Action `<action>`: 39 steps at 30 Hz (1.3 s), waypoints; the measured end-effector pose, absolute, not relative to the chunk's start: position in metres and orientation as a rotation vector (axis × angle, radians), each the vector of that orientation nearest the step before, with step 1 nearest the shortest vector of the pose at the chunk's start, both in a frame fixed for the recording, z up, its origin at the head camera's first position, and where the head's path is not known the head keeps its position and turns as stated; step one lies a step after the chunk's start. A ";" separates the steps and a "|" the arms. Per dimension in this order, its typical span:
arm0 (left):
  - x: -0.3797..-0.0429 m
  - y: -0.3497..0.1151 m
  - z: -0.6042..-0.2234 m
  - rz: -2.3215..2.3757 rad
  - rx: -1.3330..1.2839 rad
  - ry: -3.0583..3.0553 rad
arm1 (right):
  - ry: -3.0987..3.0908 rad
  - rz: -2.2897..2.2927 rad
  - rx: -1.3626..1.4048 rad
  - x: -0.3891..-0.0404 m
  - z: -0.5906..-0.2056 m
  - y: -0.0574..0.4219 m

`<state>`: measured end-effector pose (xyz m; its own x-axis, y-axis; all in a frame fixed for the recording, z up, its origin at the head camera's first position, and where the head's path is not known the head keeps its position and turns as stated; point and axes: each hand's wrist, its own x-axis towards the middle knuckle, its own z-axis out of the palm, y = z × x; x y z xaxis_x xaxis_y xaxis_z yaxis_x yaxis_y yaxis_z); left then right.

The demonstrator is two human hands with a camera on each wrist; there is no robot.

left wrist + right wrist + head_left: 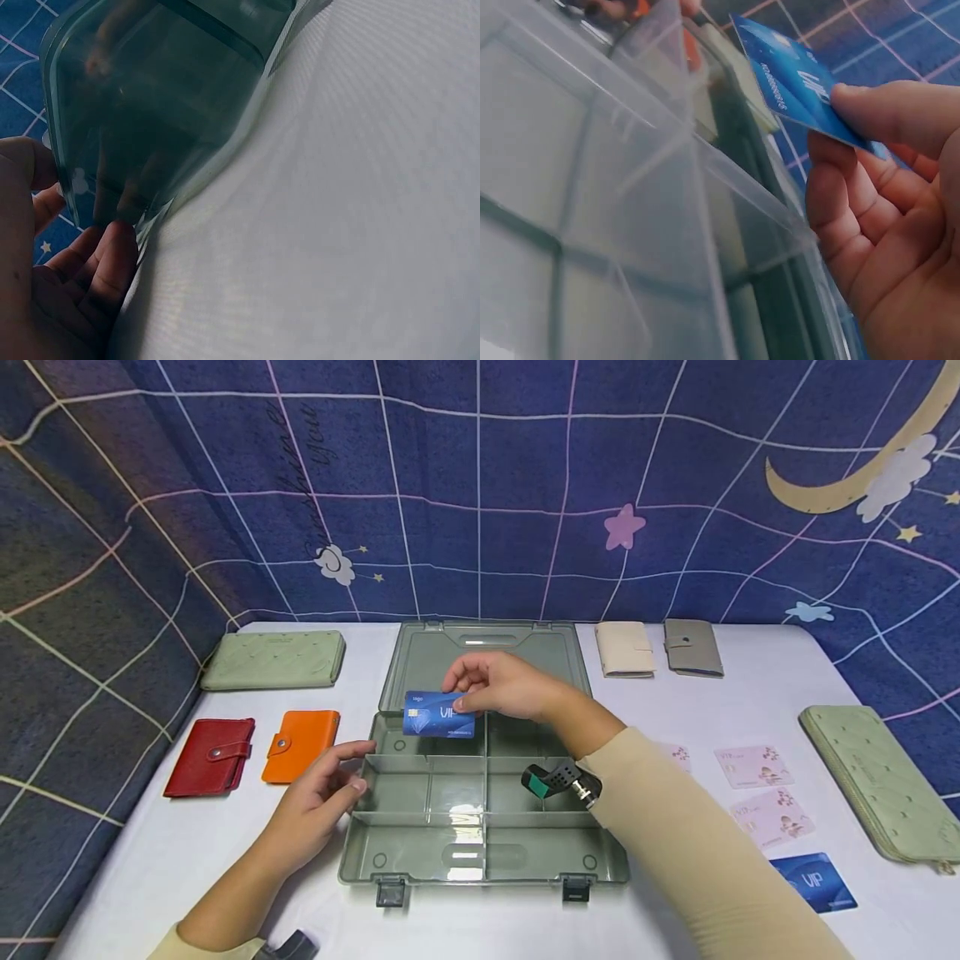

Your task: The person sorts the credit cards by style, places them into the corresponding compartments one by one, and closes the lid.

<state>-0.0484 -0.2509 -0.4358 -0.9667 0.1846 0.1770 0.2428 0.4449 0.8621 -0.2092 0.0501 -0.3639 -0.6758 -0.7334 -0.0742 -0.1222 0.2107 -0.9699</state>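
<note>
My right hand [506, 685] pinches a blue VIP card [427, 717] between thumb and fingers, above the back left compartment of a grey see-through plastic box [431, 843]. In the right wrist view, the card [780, 71] tilts above the divider walls, with the thumb on its printed face. My left hand [318, 797] holds the box's left side, thumb and index finger at the rim. The left wrist view shows bent fingers [112, 262] against the outer wall. Behind the compartments, the box's lid [420, 652] lies open.
Left of the box lie a green wallet [273, 660], a red card holder [210, 757] and an orange one [302, 746]. To the right are pink cards [753, 766], another blue VIP card [816, 881] and a second green wallet [881, 781]. Beige [625, 649] and grey [693, 646] holders lie behind.
</note>
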 end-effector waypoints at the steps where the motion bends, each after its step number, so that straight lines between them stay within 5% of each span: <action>1: -0.048 -0.251 -0.436 -1.582 -0.387 -2.621 | 1.964 -1.478 -0.799 -0.208 -0.364 0.048; 39: -0.047 -0.251 -0.433 -1.605 -0.368 -2.625 | 2.113 -1.071 -1.173 -0.200 -0.371 0.033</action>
